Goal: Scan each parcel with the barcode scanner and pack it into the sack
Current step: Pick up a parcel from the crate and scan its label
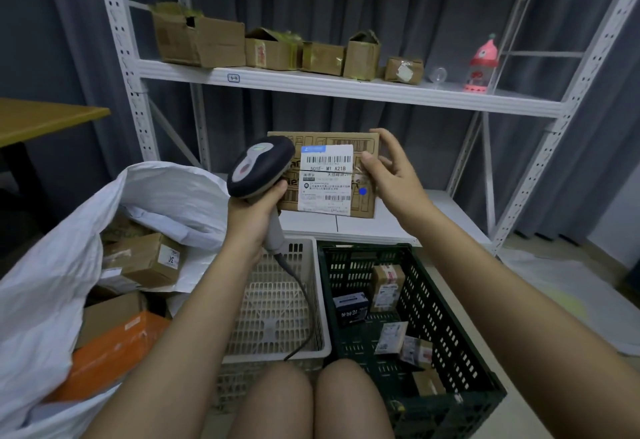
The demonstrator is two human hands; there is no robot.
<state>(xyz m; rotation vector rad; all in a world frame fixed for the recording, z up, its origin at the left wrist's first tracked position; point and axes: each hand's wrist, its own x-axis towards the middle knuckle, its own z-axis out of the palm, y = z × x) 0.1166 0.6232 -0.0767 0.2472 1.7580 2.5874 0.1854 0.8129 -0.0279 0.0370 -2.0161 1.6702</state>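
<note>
Grey curtains hung behind the shelf (pixel 346 90). My right hand (pixel 391 168) pinched the parcel (pixel 325 175) upright before me; my left hand (pixel 254 206) gripped the scanner (pixel 259 168), touching the parcel, above the sack (pixel 52 265).

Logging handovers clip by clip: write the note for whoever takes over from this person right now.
Left hand grips the scanner, aimed at the parcel's label.
Right hand holds the parcel up by its right edge.
Sack, at left, already holds several boxes.
Green crate still has a few parcels; white basket shows none.
Left: pack this parcel, then scan and pack the rest.
</note>
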